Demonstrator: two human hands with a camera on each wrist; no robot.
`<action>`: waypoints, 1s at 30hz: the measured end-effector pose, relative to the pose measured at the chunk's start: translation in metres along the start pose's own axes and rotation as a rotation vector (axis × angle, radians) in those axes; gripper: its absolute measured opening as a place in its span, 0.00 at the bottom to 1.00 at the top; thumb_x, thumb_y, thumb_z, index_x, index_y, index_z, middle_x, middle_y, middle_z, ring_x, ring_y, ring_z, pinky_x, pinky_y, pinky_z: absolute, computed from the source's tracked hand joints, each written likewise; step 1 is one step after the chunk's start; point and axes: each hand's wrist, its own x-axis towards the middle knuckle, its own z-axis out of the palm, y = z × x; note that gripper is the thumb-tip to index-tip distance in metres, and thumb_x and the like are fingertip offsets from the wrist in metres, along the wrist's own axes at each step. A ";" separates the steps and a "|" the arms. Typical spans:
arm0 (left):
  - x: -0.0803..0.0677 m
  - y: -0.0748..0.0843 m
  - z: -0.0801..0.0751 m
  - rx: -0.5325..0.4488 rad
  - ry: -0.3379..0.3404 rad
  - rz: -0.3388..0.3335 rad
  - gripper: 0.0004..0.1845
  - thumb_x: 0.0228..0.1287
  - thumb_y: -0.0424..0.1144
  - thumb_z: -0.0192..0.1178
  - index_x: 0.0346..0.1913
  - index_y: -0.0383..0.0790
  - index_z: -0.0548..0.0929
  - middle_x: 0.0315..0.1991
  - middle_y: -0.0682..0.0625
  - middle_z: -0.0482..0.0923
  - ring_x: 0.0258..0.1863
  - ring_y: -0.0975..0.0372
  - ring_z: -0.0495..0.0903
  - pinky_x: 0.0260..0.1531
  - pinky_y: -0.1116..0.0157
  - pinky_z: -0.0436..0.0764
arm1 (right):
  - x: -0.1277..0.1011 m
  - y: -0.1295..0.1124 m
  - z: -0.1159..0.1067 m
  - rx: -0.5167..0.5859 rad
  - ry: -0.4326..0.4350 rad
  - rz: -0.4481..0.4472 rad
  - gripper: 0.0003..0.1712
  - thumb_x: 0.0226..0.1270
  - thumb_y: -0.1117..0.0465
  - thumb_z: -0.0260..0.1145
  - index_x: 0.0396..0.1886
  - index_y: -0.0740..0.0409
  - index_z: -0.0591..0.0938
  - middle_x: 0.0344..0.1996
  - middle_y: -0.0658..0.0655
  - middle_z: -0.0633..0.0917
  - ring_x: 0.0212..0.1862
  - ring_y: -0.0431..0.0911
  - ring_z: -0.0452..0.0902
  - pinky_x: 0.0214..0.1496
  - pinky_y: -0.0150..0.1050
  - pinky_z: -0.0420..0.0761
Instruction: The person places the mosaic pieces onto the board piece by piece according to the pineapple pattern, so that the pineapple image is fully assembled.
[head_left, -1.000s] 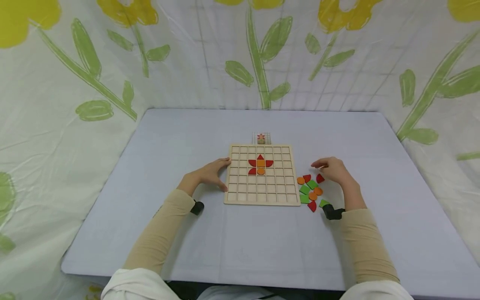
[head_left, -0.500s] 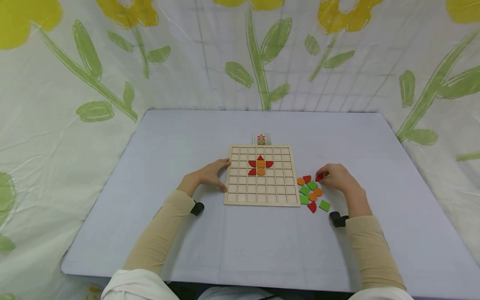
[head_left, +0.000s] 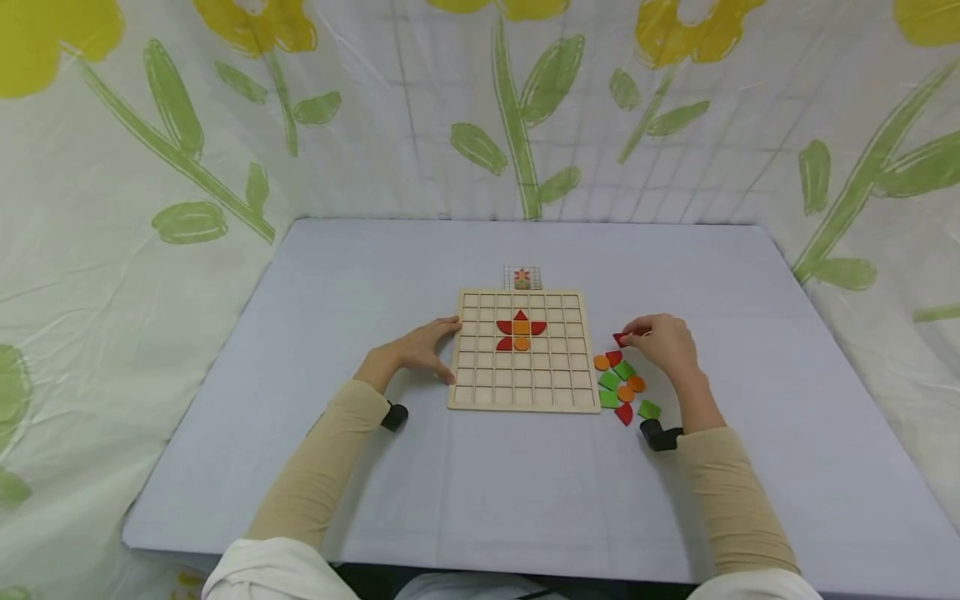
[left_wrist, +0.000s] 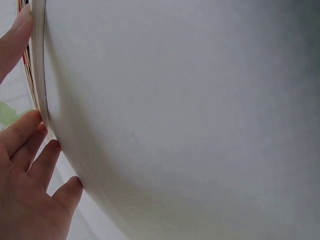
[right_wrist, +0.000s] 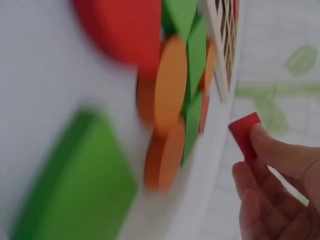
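Observation:
A wooden grid board (head_left: 522,398) lies mid-table with a small flower of red and orange pieces (head_left: 521,330) in its upper cells. My left hand (head_left: 423,347) rests against the board's left edge (left_wrist: 39,75), fingers straight along it. My right hand (head_left: 663,342) hovers right of the board and pinches a red piece (head_left: 619,337) (right_wrist: 244,135) between thumb and fingertips, just above the pile of loose pieces (head_left: 621,382).
The loose pile holds red, orange and green shapes (right_wrist: 170,95), with a green square (head_left: 648,409) nearest me. A small pattern card (head_left: 522,277) stands behind the board. The grey table (head_left: 480,500) is ringed by a flower-print curtain (head_left: 187,125).
My right hand dipped to the pile, took hold of a red piece, and has lifted it up and left toward the board. The left hand has stayed put.

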 end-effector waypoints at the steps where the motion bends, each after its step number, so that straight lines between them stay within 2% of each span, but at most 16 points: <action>1: 0.000 0.000 0.000 0.000 0.000 0.001 0.55 0.47 0.44 0.75 0.74 0.30 0.54 0.77 0.40 0.46 0.75 0.48 0.45 0.73 0.52 0.49 | 0.001 -0.005 0.005 0.036 0.007 0.016 0.13 0.68 0.60 0.64 0.45 0.65 0.85 0.41 0.66 0.84 0.44 0.57 0.75 0.42 0.47 0.78; 7: -0.001 -0.001 -0.001 -0.014 0.000 0.007 0.55 0.47 0.44 0.75 0.74 0.30 0.54 0.77 0.39 0.46 0.75 0.47 0.45 0.73 0.51 0.49 | 0.007 -0.032 0.035 0.206 -0.043 0.022 0.15 0.66 0.58 0.67 0.45 0.65 0.86 0.42 0.65 0.86 0.42 0.55 0.79 0.36 0.39 0.80; 8: -0.001 -0.001 -0.001 -0.017 -0.001 0.008 0.55 0.47 0.44 0.75 0.74 0.30 0.54 0.77 0.39 0.46 0.75 0.47 0.45 0.73 0.51 0.49 | 0.008 -0.036 0.040 0.218 -0.059 0.021 0.15 0.66 0.58 0.67 0.45 0.65 0.86 0.42 0.66 0.86 0.42 0.56 0.80 0.37 0.39 0.79; 15: 0.000 -0.003 0.001 -0.025 0.001 0.012 0.55 0.47 0.44 0.75 0.74 0.30 0.55 0.77 0.39 0.46 0.75 0.46 0.45 0.73 0.51 0.49 | 0.017 -0.063 0.062 0.183 -0.058 0.027 0.13 0.63 0.58 0.69 0.40 0.65 0.87 0.39 0.64 0.86 0.44 0.58 0.79 0.43 0.47 0.79; 19: 0.000 -0.003 0.001 -0.029 0.003 0.015 0.55 0.47 0.44 0.76 0.74 0.29 0.55 0.77 0.39 0.46 0.75 0.47 0.45 0.73 0.51 0.49 | 0.022 -0.072 0.070 0.153 -0.063 0.067 0.14 0.63 0.56 0.69 0.39 0.64 0.87 0.39 0.62 0.87 0.43 0.56 0.80 0.45 0.48 0.79; 26: -0.001 -0.002 0.001 -0.018 0.000 0.012 0.55 0.47 0.44 0.75 0.74 0.30 0.55 0.77 0.39 0.46 0.75 0.47 0.45 0.73 0.51 0.49 | 0.027 -0.082 0.075 0.114 -0.091 0.071 0.11 0.61 0.57 0.70 0.34 0.61 0.89 0.32 0.58 0.87 0.33 0.49 0.78 0.34 0.39 0.77; 30: -0.001 -0.001 0.000 -0.012 0.006 0.007 0.55 0.47 0.44 0.75 0.74 0.30 0.55 0.77 0.40 0.47 0.75 0.48 0.46 0.73 0.52 0.50 | 0.026 -0.084 0.076 0.091 -0.087 0.060 0.08 0.60 0.59 0.70 0.32 0.60 0.89 0.35 0.59 0.87 0.34 0.49 0.77 0.33 0.38 0.77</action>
